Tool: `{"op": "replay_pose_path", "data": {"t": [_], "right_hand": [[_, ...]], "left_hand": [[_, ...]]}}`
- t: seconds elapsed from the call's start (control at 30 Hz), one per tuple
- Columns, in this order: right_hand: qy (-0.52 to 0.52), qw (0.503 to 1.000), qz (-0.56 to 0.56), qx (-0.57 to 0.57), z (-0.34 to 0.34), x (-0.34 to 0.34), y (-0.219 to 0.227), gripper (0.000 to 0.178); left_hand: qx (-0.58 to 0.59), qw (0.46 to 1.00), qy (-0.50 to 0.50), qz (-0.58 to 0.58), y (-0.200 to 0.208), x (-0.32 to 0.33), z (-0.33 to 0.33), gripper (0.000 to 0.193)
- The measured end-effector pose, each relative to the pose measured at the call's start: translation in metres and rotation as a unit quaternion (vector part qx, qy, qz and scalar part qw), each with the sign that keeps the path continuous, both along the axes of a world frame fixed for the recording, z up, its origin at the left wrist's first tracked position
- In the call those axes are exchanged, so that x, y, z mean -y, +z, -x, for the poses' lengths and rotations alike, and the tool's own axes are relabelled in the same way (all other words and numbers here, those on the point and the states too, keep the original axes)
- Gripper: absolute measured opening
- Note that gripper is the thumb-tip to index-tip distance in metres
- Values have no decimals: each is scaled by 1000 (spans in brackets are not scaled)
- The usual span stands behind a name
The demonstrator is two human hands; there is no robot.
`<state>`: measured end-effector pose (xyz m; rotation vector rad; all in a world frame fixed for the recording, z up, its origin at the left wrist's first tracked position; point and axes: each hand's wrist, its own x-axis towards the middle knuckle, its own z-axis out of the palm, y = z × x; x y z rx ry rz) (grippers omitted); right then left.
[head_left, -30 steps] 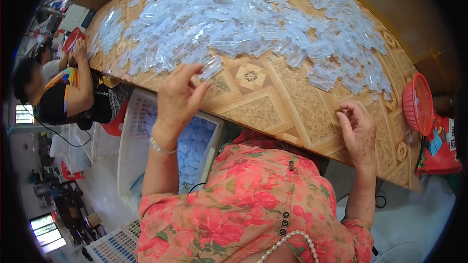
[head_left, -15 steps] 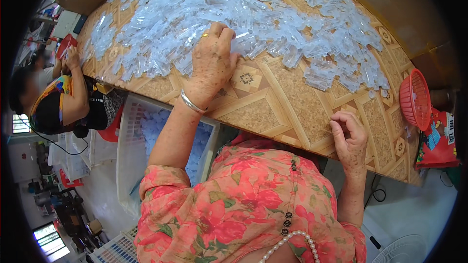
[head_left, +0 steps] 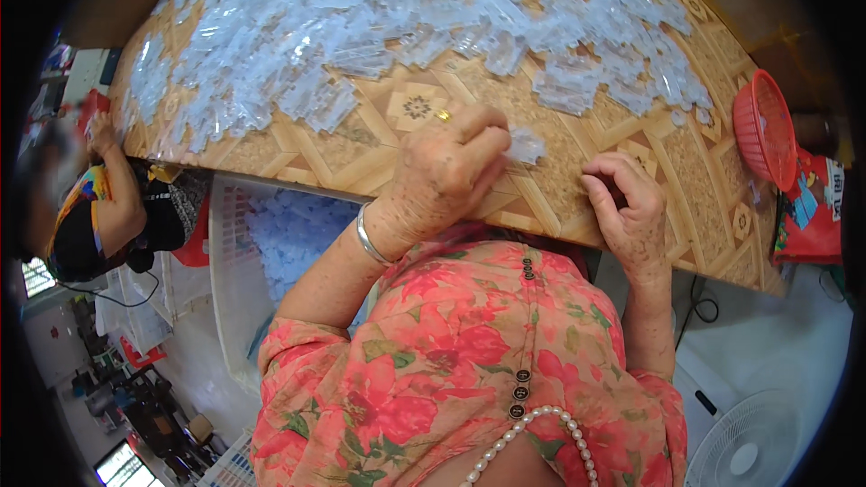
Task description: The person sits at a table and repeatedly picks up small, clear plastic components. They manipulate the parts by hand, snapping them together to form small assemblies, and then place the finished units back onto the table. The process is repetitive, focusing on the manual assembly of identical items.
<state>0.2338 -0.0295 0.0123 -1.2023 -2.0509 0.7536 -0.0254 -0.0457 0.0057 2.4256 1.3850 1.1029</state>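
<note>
Left hand (head_left: 456, 162), its fingers curled narrowly together, pinches a clear plastic piece (head_left: 528, 146) over the near part of the patterned worktop (head_left: 352, 151). Right hand (head_left: 630, 212), near the worktop's near edge, is loosely curled, thumb close to forefinger; whether it holds anything, I cannot tell. More clear pieces (head_left: 397, 18) spread across the far side. At right, beside a red basket (head_left: 765, 131), a red packet (head_left: 807, 207) bears dark lettering on white.
</note>
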Motion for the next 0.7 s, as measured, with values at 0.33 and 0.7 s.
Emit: {"op": "replay_pose_path", "data": {"t": [0.33,0.7], "right_hand": [[-18,999,34,-36,-8,-2,1,12],[3,977,-138,161,10,-38,3,28]], "left_hand": [[15,997,0,78,7,-3,-3,48],[13,993,-3,118,1,-1,-18,52]]}}
